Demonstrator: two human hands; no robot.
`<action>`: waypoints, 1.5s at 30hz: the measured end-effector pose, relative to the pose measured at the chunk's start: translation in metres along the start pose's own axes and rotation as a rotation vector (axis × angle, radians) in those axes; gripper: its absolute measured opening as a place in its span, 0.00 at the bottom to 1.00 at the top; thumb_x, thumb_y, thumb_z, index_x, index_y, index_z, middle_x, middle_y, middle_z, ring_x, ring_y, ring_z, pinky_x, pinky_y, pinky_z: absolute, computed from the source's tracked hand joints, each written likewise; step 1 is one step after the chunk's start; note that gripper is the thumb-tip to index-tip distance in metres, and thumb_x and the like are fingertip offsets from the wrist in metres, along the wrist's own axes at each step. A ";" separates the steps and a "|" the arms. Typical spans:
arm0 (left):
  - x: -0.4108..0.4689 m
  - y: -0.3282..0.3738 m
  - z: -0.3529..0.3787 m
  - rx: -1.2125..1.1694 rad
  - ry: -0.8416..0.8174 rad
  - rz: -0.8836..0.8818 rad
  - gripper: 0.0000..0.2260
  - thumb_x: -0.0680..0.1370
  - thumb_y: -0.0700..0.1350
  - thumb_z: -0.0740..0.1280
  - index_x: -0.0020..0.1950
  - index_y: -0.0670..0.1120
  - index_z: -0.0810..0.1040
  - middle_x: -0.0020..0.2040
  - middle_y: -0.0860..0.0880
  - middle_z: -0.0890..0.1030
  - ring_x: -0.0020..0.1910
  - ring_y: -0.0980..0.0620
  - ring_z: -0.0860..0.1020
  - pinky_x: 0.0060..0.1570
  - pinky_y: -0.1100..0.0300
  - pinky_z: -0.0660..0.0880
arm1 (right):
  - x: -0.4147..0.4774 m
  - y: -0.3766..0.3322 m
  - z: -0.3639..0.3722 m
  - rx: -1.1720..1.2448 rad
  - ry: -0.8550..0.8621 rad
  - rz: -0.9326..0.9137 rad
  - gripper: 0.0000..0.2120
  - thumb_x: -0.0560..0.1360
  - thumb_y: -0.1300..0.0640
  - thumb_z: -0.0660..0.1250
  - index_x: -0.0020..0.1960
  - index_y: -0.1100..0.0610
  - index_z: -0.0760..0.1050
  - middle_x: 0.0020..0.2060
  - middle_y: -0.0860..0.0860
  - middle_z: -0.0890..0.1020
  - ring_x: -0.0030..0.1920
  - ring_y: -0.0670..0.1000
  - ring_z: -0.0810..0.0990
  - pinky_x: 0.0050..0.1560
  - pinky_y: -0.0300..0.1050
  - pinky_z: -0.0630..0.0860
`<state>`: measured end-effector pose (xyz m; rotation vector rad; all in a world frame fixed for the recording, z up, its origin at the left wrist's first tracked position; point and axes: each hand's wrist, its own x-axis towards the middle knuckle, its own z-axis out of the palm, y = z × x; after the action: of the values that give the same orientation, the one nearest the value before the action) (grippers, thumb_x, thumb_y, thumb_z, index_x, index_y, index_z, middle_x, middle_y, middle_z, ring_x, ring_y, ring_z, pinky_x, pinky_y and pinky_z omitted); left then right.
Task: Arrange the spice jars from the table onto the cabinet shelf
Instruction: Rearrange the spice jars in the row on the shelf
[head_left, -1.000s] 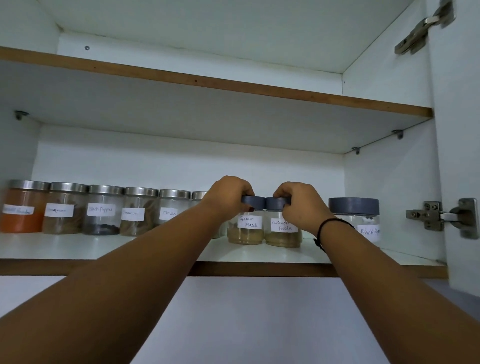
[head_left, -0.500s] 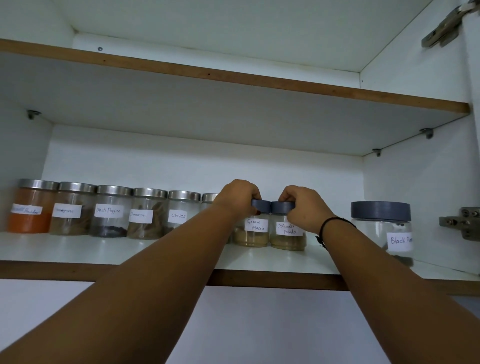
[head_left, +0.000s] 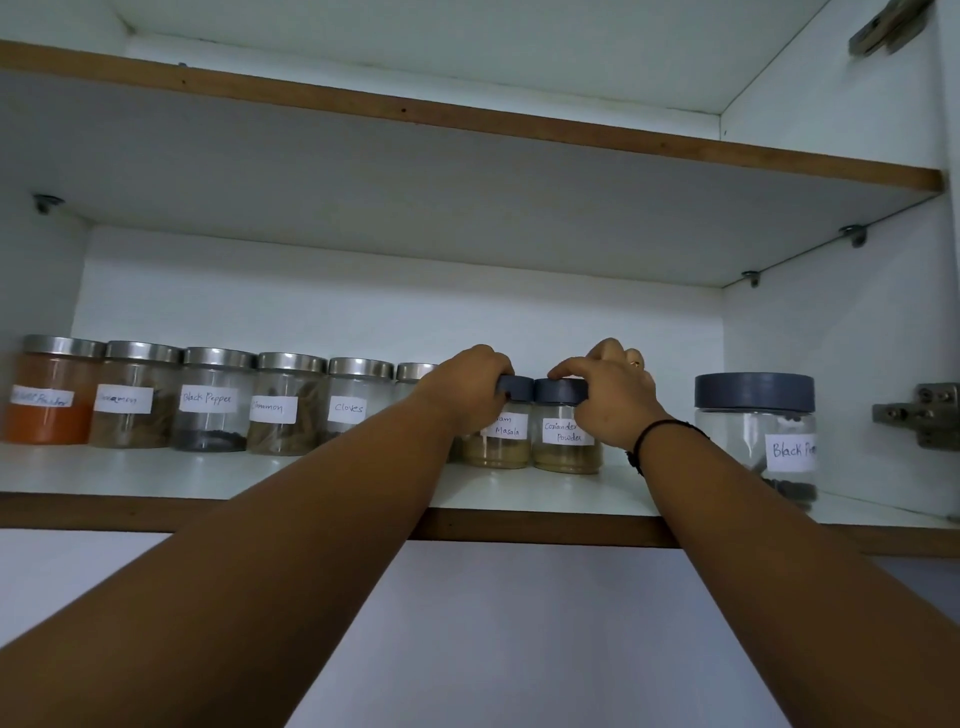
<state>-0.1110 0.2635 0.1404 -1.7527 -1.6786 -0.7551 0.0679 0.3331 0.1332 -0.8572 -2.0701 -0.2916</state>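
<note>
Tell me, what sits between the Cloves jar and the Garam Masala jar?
In the head view, one more steel-lidded jar, mostly hidden behind the left hand; its label is covered.

Two metal fittings at the right edge — a lower hinge and an upper hinge.

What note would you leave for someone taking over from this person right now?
Left hand grips the garam masala jar by its lid; right hand grips the coriander jar likewise.
Both jars stand side by side on the shelf, between the silver-lidded row and the big black pepper jar.
Left to do: let go. More jars may wait out of view.
</note>
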 end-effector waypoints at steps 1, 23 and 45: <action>0.000 0.000 0.000 -0.002 0.000 0.002 0.11 0.81 0.42 0.63 0.62 0.44 0.79 0.58 0.44 0.77 0.56 0.46 0.76 0.56 0.54 0.74 | 0.000 0.001 0.001 0.022 -0.019 0.001 0.26 0.72 0.68 0.62 0.65 0.47 0.76 0.58 0.53 0.69 0.63 0.57 0.65 0.60 0.48 0.68; 0.004 -0.002 0.005 0.078 -0.099 -0.062 0.09 0.75 0.36 0.64 0.54 0.43 0.78 0.52 0.46 0.75 0.51 0.44 0.76 0.54 0.48 0.77 | -0.001 0.008 0.005 0.080 -0.250 0.031 0.33 0.74 0.68 0.64 0.76 0.52 0.62 0.65 0.58 0.66 0.69 0.59 0.64 0.68 0.48 0.66; 0.000 0.003 0.003 0.125 -0.045 -0.126 0.11 0.76 0.36 0.62 0.56 0.44 0.78 0.52 0.47 0.77 0.49 0.47 0.74 0.56 0.55 0.68 | -0.001 0.006 0.002 0.069 -0.266 0.013 0.34 0.74 0.68 0.63 0.77 0.54 0.59 0.73 0.55 0.67 0.73 0.60 0.62 0.73 0.50 0.60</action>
<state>-0.1083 0.2658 0.1385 -1.6018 -1.8387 -0.6549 0.0713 0.3383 0.1304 -0.9067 -2.3047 -0.1015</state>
